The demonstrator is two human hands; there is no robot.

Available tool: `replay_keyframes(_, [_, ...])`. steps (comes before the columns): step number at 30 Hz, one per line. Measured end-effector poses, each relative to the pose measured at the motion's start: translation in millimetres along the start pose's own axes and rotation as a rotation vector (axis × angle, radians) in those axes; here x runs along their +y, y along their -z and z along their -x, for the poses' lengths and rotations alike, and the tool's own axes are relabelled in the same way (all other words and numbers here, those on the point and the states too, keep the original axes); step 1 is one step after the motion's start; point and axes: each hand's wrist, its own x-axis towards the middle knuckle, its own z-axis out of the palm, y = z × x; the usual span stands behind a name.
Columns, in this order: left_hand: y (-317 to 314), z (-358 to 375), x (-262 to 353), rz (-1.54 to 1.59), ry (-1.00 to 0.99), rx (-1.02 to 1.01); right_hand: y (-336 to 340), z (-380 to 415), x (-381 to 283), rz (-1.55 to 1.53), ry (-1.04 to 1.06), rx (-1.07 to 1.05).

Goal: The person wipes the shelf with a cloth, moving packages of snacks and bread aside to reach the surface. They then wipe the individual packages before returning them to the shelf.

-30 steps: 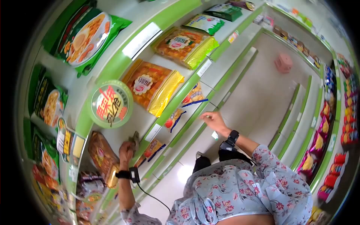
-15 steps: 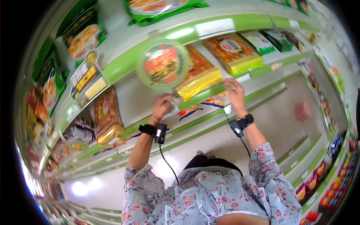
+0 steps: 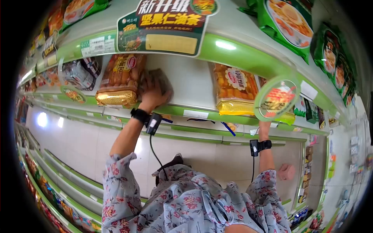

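Observation:
My left hand [image 3: 152,93] presses a crumpled grey cloth [image 3: 166,82] onto the white shelf [image 3: 190,83], its fingers bent over it. Right beside that hand stands a bag of bread rolls [image 3: 122,77] with a gold lower end. My right hand [image 3: 264,128] is at the shelf's front edge, its fingers mostly hidden behind a round green-rimmed sign [image 3: 278,99]. Near it is another bread bag [image 3: 236,87] with a yellow lower end.
A dark promotional card [image 3: 161,29] hangs from the upper shelf's green edge. Green noodle packs [image 3: 287,23] lie above. Dark packets [image 3: 79,73] sit left of the bread. Below, a pink stool [image 3: 286,172] stands on the floor.
The view has swung left along the shelf. My left hand has moved from the shelf's front edge deeper in, beside the gold-ended bread. My right hand has slipped behind the round sign.

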Motion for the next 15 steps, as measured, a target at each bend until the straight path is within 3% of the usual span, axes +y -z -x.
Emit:
replay_keyframes(1, [-6, -9, 0, -0.086, -0.019, -0.035, -1, 0, -1, 0.032, -0.013, -0.001])
replay_keyframes(2, [-1, -22, -1, 0.053, -0.170, 0.047, 1, 7, -6, 0.062, -0.026, 0.004])
replay_keyframes(5, [-24, -80, 7, 0.127, -0.166, -0.050, -3, 11, -4, 0.120, -0.075, -0.013])
replay_keyframes(8, [-49, -133, 23, 0.306, -0.291, -0.258, -4, 13, -5, 0.174, -0.115, -0.020])
replay_keyframes(15, [-54, -163, 97, 0.376, -0.369, -0.460, 10, 6, 25, 0.207, -0.097, -0.041])
